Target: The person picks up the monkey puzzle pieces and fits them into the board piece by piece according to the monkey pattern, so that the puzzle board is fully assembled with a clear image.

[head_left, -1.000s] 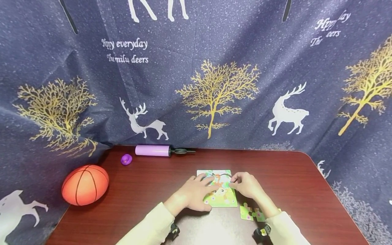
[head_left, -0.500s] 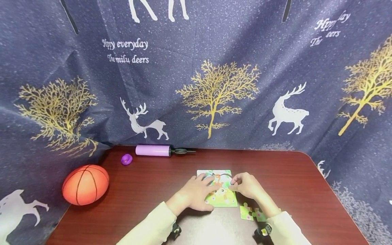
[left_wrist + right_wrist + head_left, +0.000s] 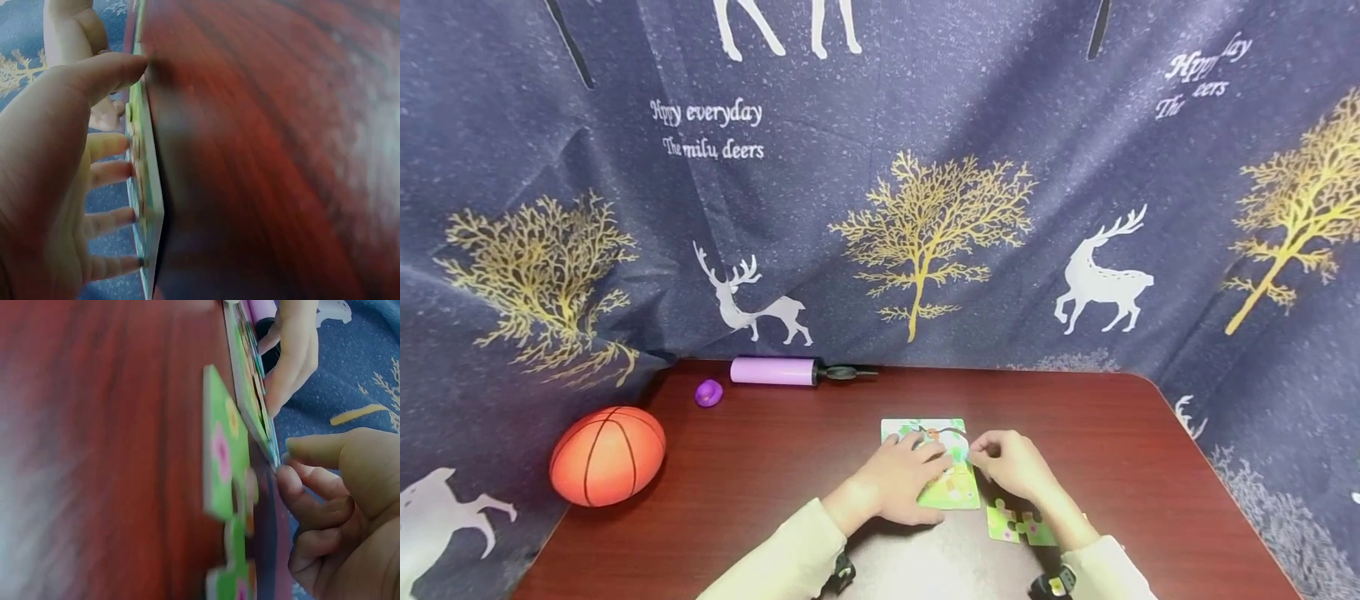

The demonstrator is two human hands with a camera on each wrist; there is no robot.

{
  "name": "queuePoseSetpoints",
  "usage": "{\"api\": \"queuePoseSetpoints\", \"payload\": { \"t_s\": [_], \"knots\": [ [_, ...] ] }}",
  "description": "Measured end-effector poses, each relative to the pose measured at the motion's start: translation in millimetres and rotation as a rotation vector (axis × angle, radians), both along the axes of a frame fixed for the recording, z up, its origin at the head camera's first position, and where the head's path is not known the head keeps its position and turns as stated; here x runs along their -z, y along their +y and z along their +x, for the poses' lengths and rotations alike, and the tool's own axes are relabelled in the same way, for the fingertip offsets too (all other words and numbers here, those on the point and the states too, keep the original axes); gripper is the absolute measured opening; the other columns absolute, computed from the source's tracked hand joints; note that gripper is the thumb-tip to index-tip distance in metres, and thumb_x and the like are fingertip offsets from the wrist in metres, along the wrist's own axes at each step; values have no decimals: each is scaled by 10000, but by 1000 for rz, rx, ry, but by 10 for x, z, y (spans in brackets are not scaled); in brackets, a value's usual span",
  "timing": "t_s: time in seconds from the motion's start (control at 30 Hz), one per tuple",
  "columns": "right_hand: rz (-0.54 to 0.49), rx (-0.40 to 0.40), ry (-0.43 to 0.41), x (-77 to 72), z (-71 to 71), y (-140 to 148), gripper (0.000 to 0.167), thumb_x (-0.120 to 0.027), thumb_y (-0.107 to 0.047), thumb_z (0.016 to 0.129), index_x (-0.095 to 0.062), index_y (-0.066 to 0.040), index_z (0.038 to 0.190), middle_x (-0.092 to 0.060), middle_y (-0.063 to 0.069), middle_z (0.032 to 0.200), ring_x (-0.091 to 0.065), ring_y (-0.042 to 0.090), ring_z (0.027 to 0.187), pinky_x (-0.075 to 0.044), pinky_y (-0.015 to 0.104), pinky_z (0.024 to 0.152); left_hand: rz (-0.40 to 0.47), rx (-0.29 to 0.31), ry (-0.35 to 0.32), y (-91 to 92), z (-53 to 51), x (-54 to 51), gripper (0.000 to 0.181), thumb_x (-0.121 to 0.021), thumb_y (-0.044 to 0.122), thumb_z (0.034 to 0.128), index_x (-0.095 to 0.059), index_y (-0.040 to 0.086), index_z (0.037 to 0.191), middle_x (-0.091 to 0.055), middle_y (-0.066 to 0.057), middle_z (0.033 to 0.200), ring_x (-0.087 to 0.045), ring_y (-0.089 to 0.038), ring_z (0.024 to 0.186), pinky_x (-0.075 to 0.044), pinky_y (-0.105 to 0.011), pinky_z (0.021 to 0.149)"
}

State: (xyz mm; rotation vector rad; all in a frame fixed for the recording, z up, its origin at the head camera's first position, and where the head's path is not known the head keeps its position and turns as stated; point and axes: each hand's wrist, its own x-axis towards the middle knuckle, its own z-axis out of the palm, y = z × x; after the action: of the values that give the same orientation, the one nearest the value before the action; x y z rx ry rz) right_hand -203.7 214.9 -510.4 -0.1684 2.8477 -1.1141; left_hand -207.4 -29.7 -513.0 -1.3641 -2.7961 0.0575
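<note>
A jigsaw puzzle (image 3: 964, 497) lies on the table, its picture green, white and light blue. My left hand (image 3: 901, 482) rests on it from the left with fingers spread and straight; it covers much of the picture. In the left wrist view, its fingertips touch the puzzle's top (image 3: 150, 187). At the right edge is my right hand (image 3: 1017, 463), thumb and forefinger bent towards each other at the border. The right wrist view shows these fingers (image 3: 334, 506) by the puzzle's corner (image 3: 265, 440); whether they pinch it is unclear. Loose green jigsaw pieces (image 3: 1002, 523) lie below the right hand.
An orange basketball (image 3: 608, 457) sits at the table's left side. Along the back lie a purple hand pump (image 3: 775, 371) and a small purple hat-shaped object (image 3: 708, 392). A dark blue curtain (image 3: 820, 200) hangs behind the table (image 3: 760, 467).
My left hand has shifted right and slightly towards me across the puzzle, covering more of its middle. My right hand has moved slightly right and towards me, staying at the puzzle's edge.
</note>
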Motion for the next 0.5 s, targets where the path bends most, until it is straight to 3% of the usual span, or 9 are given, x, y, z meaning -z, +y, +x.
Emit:
{"api": "queuePoseSetpoints", "payload": {
  "t_s": [0.2,0.37,0.5],
  "knots": [
    [44,47,23,-12,139,217,128,-806,-321,914,-753,-223,975,-670,-96,785,-613,94,690,-502,367,733,-20,9,56,82,-3,45,751,-549,777,895,-496,382,1532,-500,58,1408,-444,-270,1357,-482,-498,970],
    [98,50,-32,-42,265,388,301,-850,-371,862,-754,-181,1075,-678,-58,922,-624,92,816,-525,385,765,2,1,-1,115,-10,42,759,-581,748,896,-492,358,1542,-423,98,1588,-414,-297,1410,-465,-557,1008],
    [125,40,-34,-50,359,450,421,-885,-429,804,-753,-163,1103,-669,-39,951,-620,97,850,-524,395,799,7,-1,-27,142,-8,23,769,-600,721,897,-467,359,1564,-392,125,1620,-398,-308,1426,-446,-592,1029]
  ]
}}
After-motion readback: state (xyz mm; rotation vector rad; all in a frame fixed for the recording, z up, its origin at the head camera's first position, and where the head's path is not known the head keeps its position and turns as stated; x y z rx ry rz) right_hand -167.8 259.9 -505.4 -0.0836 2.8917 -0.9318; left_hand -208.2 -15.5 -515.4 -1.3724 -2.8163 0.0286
